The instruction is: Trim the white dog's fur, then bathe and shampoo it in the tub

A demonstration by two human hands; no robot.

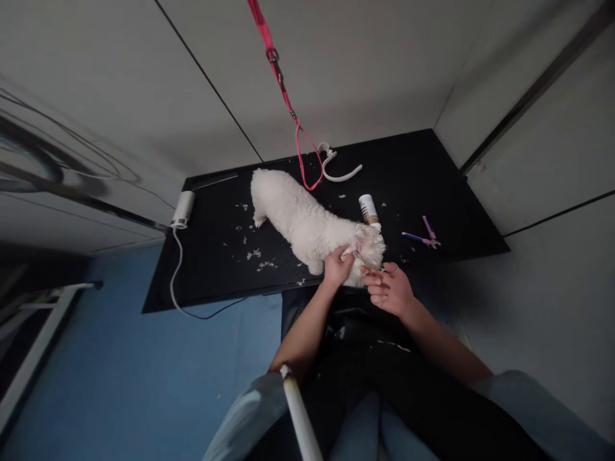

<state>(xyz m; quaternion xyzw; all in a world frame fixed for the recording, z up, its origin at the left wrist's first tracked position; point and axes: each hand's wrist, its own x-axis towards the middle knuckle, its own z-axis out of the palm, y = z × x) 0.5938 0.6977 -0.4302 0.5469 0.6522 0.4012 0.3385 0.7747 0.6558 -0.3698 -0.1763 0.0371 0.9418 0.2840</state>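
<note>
A white curly-coated dog (307,221) stands on a black grooming table (211,256), its head near the front edge. My left hand (337,266) is closed on the dog's ear flap, where pink skin shows. Held in my right hand (390,291) is a slim metal ring-handled tool (372,264), scissors or a hemostat; I cannot tell which. Its tip points left into the fur by the ear. Much of the dog's face is hidden from above.
Right of the dog are a white bottle (369,210) and nail clippers (423,237). A pink leash loop (307,169) hangs over a white strap (343,176). A corded white device (183,209) sits left. A cigarette (300,413) juts up in the foreground.
</note>
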